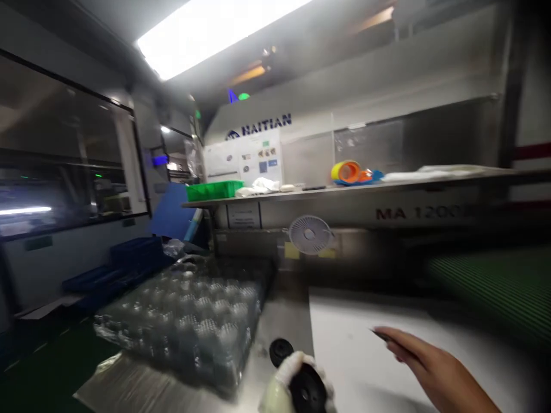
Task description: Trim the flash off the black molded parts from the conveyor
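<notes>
The left hand (279, 388), in a pale glove, is curled round a black disc (306, 391), with fingertips on its far side; the right hand (426, 364), bare, pinches a dark, pointed tool (381, 334) above the white sheet (340, 338), its tip turned toward the disc but apart from it. A second disc (281, 351) is just beside the glove, over the metal table (286, 301); blur hides whether the two discs touch. The tip could nick the disc or go through the glove if the right hand slipped, since it points toward the left hand; a loose hold on the disc could let it turn and send the tip astray. The second disc could be knocked by the glove, being so near, and a swing of the left arm could catch the wrapped tray (185, 321). As for writing, the machine (361, 123) reads "HAITIAN" in dark blue, and lower down "MA 1200", with whatever follows too blurred to read. The posted sheet (258, 158) shows small pictures, its print too small to make out, and the notice (244, 216) under the shelf (301, 196) cannot be read either
</notes>
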